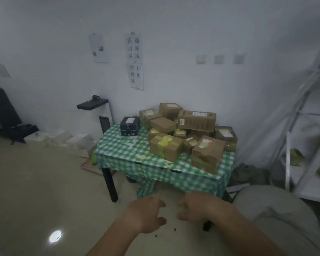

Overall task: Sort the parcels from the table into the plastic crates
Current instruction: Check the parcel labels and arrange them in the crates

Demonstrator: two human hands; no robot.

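Several brown cardboard parcels are piled on the right half of a small table covered by a green-checked cloth. A dark blue box stands alone at the table's back left. The nearest parcels are a yellow-taped box and a taller box at the front right edge. My left hand and my right hand hover low in front of the table, side by side, fingers loosely curled, holding nothing. No plastic crate is in view.
A white metal shelf rack stands at the right. White boxes line the wall on the floor at left, beside a black chair. A black wall shelf hangs behind the table. Pale tiled floor spreads to the left.
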